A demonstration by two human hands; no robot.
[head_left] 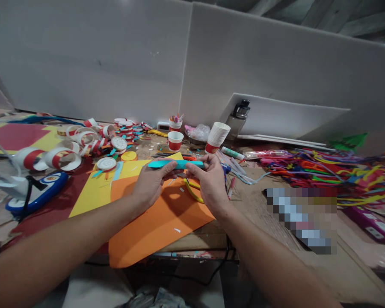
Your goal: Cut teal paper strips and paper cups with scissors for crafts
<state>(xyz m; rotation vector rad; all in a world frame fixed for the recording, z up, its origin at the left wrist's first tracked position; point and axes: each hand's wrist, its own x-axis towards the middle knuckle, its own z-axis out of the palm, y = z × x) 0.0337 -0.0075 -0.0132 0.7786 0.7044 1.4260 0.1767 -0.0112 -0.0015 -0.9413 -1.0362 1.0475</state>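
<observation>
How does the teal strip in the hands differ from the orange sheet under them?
The teal strip is long and narrow; the orange sheet is broad. The teal strip is held up between the left hand and right hand; the orange sheet lies flat, overhanging the table edge. Both look like coloured craft paper.

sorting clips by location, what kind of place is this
Probably a craft worktable: left hand and right hand hold a teal paper strip over an orange sheet, cut paper cups lie left, coloured pipe cleaners right.
</observation>
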